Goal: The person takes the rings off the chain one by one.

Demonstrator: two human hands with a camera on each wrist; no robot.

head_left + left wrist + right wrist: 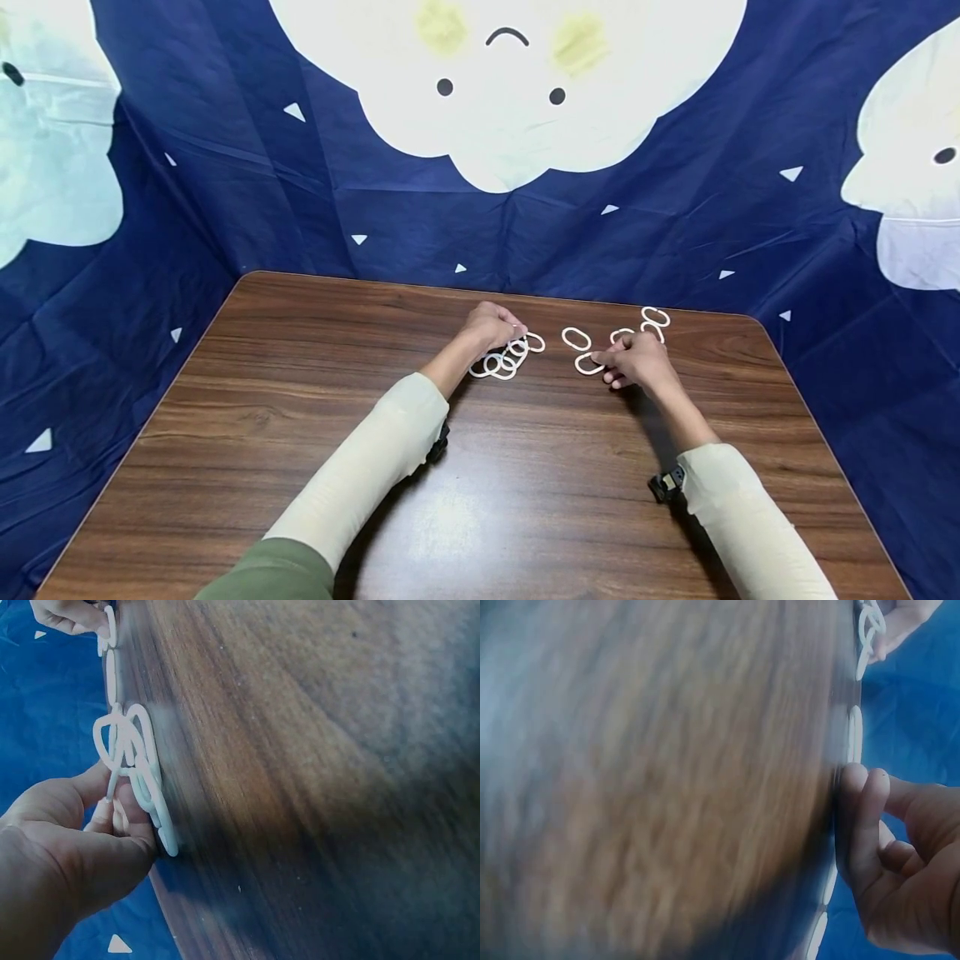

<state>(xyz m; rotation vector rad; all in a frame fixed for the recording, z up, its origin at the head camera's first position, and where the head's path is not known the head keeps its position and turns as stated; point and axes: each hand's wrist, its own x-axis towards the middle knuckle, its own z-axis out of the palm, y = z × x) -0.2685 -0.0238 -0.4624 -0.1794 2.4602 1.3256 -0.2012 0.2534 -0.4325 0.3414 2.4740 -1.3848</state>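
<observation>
White links (147,780) are pinched in both the left hand (491,326) and right hand (637,360).

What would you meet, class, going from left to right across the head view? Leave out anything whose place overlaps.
Left white cloud → left hand → lone oval link lying between both hands → right hand → right white cloud.
</observation>
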